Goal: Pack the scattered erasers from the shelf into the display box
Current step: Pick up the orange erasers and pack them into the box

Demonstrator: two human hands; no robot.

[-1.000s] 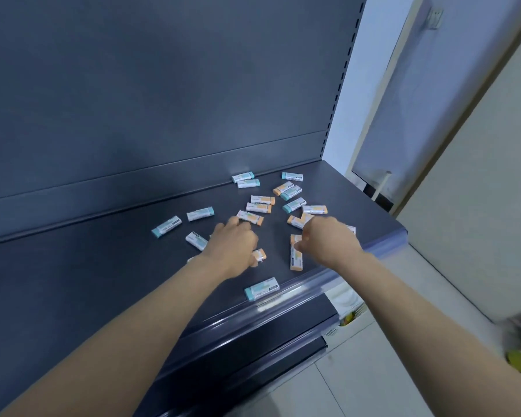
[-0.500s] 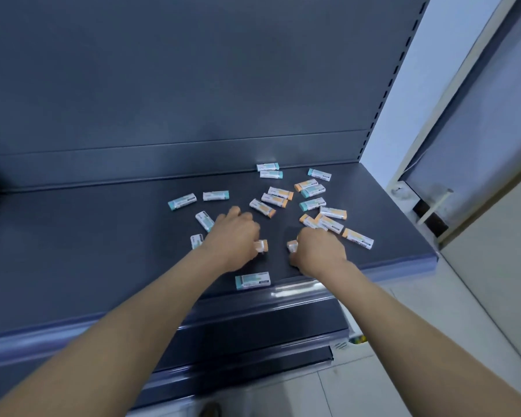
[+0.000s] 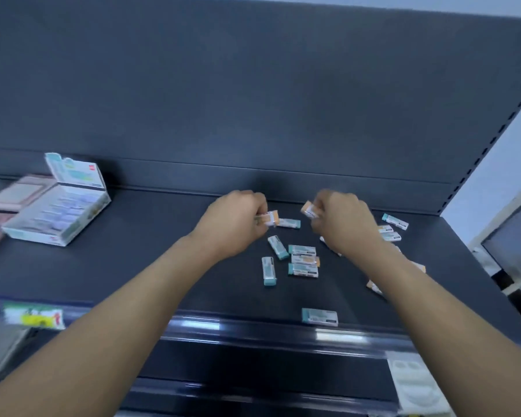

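Two orange-ended erasers held, one to each hand. Curled round the first eraser (image 3: pixel 272 218), the left fingers (image 3: pixel 257 206), its orange end poking out to the right; pinching the second eraser (image 3: pixel 309 209), the right fingers (image 3: pixel 321 204), the piece tilted with its orange end up and to the left. Behind them the left hand (image 3: pixel 232 225) and right hand (image 3: pixel 345 225), near each other over the back of the shelf (image 3: pixel 133 254). Below and between the wrists, loose erasers (image 3: pixel 268 271) lying flat: a teal-ended one (image 3: pixel 288 223) just beside the first eraser, a tight group of three (image 3: pixel 303 260) in the middle, several partly hidden by the right forearm, a lone one (image 3: pixel 319 316) at the front lip. Well apart at the left, the display box (image 3: pixel 33 236), lid up, its contents blurred. Beside it – pink packs (image 3: pixel 15 194) against the back panel (image 3: pixel 253 85).
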